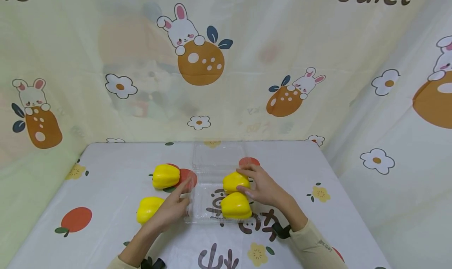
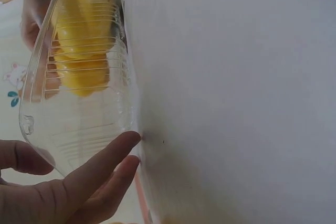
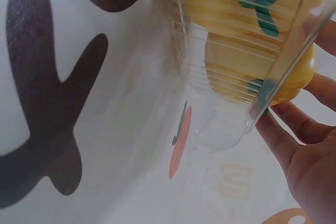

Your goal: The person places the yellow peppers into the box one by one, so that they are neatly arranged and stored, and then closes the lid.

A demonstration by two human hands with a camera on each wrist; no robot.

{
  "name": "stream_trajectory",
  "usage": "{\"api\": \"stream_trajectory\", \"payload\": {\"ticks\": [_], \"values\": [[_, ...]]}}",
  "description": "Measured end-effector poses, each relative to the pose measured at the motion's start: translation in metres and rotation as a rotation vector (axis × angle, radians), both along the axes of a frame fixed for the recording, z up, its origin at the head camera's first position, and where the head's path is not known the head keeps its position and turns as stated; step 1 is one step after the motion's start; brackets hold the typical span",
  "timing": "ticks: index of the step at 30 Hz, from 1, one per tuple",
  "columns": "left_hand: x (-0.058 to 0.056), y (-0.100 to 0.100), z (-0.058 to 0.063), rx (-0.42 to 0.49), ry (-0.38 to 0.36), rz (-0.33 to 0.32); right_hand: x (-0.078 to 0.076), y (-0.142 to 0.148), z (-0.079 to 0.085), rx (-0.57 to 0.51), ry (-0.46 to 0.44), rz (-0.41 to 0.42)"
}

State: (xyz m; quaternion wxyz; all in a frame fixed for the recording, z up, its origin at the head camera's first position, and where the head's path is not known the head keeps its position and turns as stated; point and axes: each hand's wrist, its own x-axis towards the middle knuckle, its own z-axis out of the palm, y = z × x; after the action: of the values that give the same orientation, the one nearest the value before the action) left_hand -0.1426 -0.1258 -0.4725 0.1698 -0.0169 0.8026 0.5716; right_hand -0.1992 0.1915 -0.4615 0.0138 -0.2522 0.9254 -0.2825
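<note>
A clear plastic clamshell box sits on the table, its lid folded back at the far side. Inside, at the right end, lie two yellow bell peppers, the nearer one in front of the farther one. My right hand reaches over the right wall and grips the farther pepper with thumb and fingers. Green stems face the right wall in the right wrist view. My left hand is at the box's left side, its straight fingers touching the outer wall.
Two more yellow bell peppers lie left of the box: one farther back, the other partly behind my left forearm. A white printed cloth covers the table. Patterned curtains hang behind and at both sides.
</note>
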Motion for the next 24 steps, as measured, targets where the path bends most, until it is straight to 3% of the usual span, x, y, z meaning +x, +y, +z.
{"api": "stream_trajectory", "payload": {"ticks": [24], "values": [[-0.0003, 0.0001, -0.0014, 0.008, 0.011, -0.011, -0.0028, 0.0008, -0.0046, -0.008, -0.017, 0.004]]}}
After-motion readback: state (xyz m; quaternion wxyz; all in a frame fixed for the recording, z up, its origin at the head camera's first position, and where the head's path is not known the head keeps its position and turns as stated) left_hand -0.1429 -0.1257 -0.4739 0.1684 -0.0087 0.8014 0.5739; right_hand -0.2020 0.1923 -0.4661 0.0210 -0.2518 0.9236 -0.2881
